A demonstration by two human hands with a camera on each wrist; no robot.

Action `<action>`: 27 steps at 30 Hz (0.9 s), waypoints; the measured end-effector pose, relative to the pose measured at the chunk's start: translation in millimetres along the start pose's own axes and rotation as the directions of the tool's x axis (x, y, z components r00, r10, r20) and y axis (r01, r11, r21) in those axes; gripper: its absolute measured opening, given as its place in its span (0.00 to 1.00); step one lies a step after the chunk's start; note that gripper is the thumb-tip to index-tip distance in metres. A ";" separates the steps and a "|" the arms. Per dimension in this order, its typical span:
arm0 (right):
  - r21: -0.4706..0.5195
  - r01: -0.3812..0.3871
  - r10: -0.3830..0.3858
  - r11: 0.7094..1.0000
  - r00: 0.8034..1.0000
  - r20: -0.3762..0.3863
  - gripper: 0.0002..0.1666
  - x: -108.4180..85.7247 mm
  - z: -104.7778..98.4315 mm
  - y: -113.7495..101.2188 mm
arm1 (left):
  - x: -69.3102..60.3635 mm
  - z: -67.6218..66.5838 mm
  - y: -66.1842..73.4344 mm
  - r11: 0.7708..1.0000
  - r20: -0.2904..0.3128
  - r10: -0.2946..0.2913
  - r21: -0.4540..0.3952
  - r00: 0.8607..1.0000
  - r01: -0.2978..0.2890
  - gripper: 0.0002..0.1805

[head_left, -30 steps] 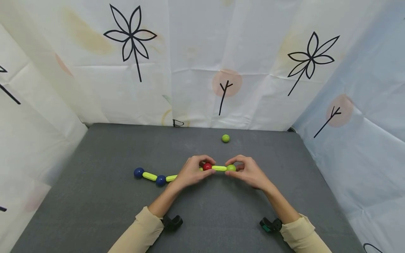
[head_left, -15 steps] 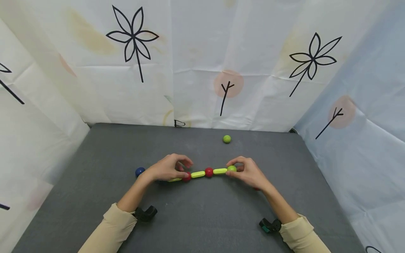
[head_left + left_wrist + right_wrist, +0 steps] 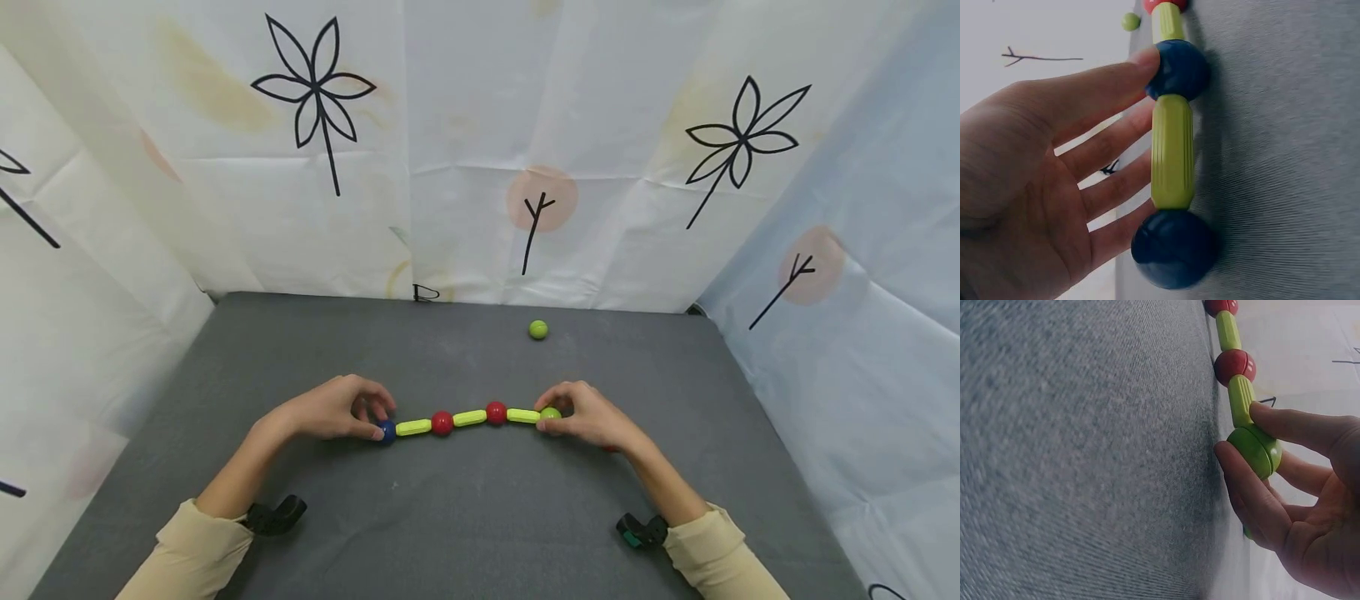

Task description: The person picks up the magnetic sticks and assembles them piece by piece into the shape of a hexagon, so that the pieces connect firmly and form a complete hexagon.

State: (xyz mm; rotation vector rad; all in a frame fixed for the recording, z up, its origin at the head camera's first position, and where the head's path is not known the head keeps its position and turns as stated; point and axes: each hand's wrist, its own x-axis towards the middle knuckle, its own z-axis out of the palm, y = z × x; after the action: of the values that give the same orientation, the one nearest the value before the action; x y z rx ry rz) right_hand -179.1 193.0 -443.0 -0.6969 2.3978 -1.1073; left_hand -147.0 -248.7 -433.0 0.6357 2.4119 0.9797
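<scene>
A chain of balls and ribbed yellow-green rods lies across the table. My left hand pinches a blue ball, thumb on its near side. Another blue ball ends the chain on the left, joined by a rod; the hand hides it in the head view. Two red balls, one left and one right, sit mid-chain with rods between. At the right end, my right hand holds a green ball between thumb and fingers.
A loose green ball lies toward the back of the grey table. Under the right wrist a bit of something red shows, mostly hidden. White printed cloth hangs behind and on both sides.
My left hand has moved left along the chain, from a red ball to a blue ball. The chain's middle has shifted slightly toward the table's front. The right hand stays on the green ball.
</scene>
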 end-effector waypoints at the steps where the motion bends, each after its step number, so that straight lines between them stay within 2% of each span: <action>1: 0.009 -0.001 0.001 1.000 1.000 0.008 0.14 0.1 -0.5 0.4 | -0.5 1.8 -0.8 1.000 0.000 0.004 -0.007 1.000 -0.004 0.19; 3: 0.027 -0.009 0.008 1.000 1.000 0.021 0.15 0.3 -1.1 0.8 | -1.5 5.7 -3.2 0.999 0.004 0.012 -0.034 1.000 -0.012 0.19; 7: 0.044 -0.017 0.016 0.999 0.999 0.038 0.16 0.0 -2.7 1.5 | -5.1 14.6 -8.5 0.990 0.015 0.016 -0.143 1.000 -0.014 0.18; 14: 0.061 -0.024 0.020 0.998 0.998 0.058 0.17 0.1 -8.7 4.6 | -12.8 32.8 -18.4 0.949 0.026 0.033 -0.315 0.999 -0.023 0.19; 17: 0.080 -0.046 0.041 0.996 0.997 0.063 0.17 0.0 -11.0 4.9 | -17.3 38.4 -18.8 0.923 0.055 0.045 -0.384 0.997 -0.021 0.21; 20: 0.100 -0.053 0.045 0.994 0.996 0.074 0.17 0.4 -11.9 5.5 | -21.5 46.1 -16.5 0.907 0.072 0.051 -0.422 0.996 -0.016 0.20; 22: 0.111 -0.056 0.047 0.992 0.995 0.083 0.17 0.8 -11.7 5.9 | -24.0 53.1 -14.0 0.905 0.052 0.059 -0.425 0.997 -0.031 0.19; 27: 0.119 -0.056 0.045 0.991 0.995 0.088 0.17 1.5 -10.9 5.7 | -29.4 73.2 -4.3 0.905 -0.052 0.037 -0.422 0.998 -0.056 0.17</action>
State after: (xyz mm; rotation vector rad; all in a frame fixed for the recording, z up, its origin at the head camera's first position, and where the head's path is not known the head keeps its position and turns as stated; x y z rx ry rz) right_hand -187.8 201.7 -441.2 -0.6265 2.2434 -1.1678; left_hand -83.5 -230.2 -476.2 0.5158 2.1200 1.4930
